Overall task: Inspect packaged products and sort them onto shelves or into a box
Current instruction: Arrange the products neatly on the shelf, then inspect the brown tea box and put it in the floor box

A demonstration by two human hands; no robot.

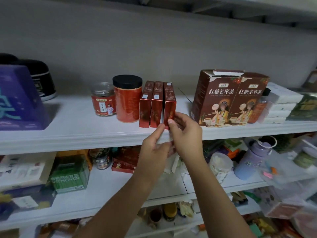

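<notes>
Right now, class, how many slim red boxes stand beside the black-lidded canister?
3. The left box stands beside the red canister, the middle box next to it, and the right box is pinched by the right hand. None looks hidden.

Upper shelf, left to right

Large box before a rice cooker, then jar, canister, three slim boxes upright side by side, two tea boxes, a stack of flat boxes. Left hand and right hand meet before the rightmost slim box.
</notes>
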